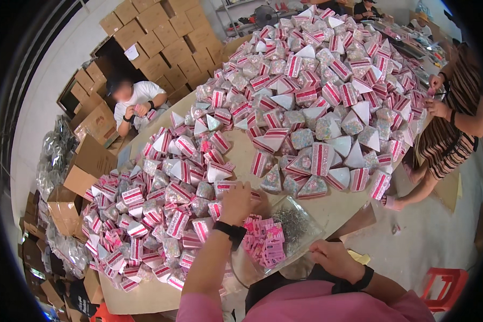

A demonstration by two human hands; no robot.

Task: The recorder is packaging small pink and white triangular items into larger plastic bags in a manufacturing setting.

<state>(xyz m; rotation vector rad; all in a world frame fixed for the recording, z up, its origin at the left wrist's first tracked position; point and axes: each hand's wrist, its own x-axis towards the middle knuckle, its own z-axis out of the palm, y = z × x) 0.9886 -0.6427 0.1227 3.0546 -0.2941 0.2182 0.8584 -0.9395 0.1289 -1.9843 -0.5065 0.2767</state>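
Note:
My left hand [237,205], with a dark band on its wrist, reaches to the near edge of the left pile. Its fingers are curled over a cake-slice-shaped piece [224,188] with pink and white stripes; the fingertips are partly hidden. My right hand [336,261] is closed in a fist beside the near right corner of a clear tray [312,232]; what its fingers hold, if anything, is hidden. Inside the tray lie pink printed cards [265,242] and a heap of small thin dark metal pieces [291,228].
Striped wedges form a left pile [169,198] and a larger far pile [316,102] on the table [241,155]. One co-worker [139,104] sits at the far left, another [451,112] stands at right; both handle small pieces. Cartons [166,43] are stacked behind. A red stool [444,287] stands lower right.

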